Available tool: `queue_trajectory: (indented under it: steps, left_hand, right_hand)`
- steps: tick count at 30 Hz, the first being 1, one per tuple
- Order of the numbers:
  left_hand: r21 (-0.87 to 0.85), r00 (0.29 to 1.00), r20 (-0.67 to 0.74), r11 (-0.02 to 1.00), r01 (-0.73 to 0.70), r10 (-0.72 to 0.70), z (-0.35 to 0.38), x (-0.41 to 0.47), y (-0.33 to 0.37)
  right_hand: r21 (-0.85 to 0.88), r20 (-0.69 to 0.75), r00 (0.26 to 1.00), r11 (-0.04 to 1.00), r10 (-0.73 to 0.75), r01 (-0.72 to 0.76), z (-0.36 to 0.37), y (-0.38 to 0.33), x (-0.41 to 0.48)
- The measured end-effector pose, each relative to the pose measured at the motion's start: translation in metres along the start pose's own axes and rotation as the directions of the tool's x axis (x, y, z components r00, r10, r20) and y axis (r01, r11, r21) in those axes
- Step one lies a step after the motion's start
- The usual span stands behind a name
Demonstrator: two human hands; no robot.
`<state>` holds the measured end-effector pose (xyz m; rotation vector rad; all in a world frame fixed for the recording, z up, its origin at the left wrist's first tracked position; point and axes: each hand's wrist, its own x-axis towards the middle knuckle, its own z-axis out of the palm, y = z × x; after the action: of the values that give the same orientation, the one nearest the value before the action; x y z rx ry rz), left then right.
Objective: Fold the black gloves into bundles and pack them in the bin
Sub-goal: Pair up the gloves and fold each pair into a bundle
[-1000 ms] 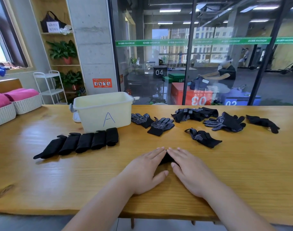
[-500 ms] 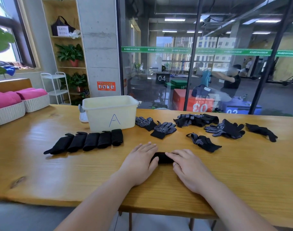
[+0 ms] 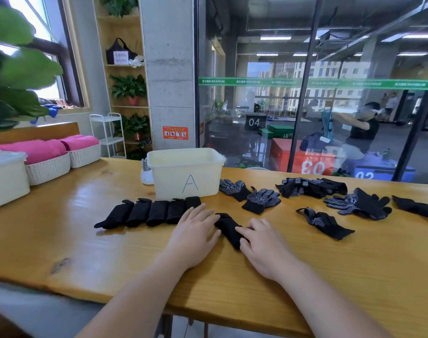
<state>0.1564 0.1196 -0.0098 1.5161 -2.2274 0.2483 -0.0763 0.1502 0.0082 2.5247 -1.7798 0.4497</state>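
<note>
Both hands lie flat on the table, gripping nothing. The left hand point(image 3: 193, 232) has its fingers straight and its inner edge against the left side of a folded glove bundle point(image 3: 228, 229). The right hand point(image 3: 264, 247) has its fingertips point(image 3: 242, 231) pressing down on the bundle's right side, lightly bent but not closed round it. The bundle sits between the hands, angled, touching both. It looks like knit fabric: soft, light, springy, and likely to unroll if let go, so I judge a whole-hand clasp across the middle, thumb under and fingers over the loose edge, would hold the fold best. It is not fragile, and a firm squeeze should do no harm. Just left of the left hand is a row of finished bundles point(image 3: 147, 213), side by side and touching; the nearest end is partly hidden by the fingers. Beyond the row stands the cream bin point(image 3: 186, 172) marked A; I cannot tell what is inside. Right of and beyond the grip are unfolded gloves, some with dotted palms that probably grip the wood: a pair point(image 3: 261, 201) nearest, one glove point(image 3: 325, 222) further right, and a heap point(image 3: 310, 186) beyond. All of it rests on the wooden table point(image 3: 86, 240).
</note>
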Motion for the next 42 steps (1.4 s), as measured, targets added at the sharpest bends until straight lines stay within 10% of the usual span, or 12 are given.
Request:
queue_trajectory:
  steps: [14, 42]
  left_hand:
    - [-0.01, 0.946, -0.021, 0.946, 0.324, -0.324, 0.015, 0.005, -0.018]
    - [0.14, 0.99, -0.05, 0.981, 0.138, -0.132, 0.006, 0.009, -0.007]
  right_hand:
    - [-0.005, -0.015, 0.995, 0.995, 0.101, -0.101, 0.038, -0.047, 0.077]
    - [0.027, 0.012, 0.982, 0.982, 0.188, -0.188, -0.006, 0.015, 0.038]
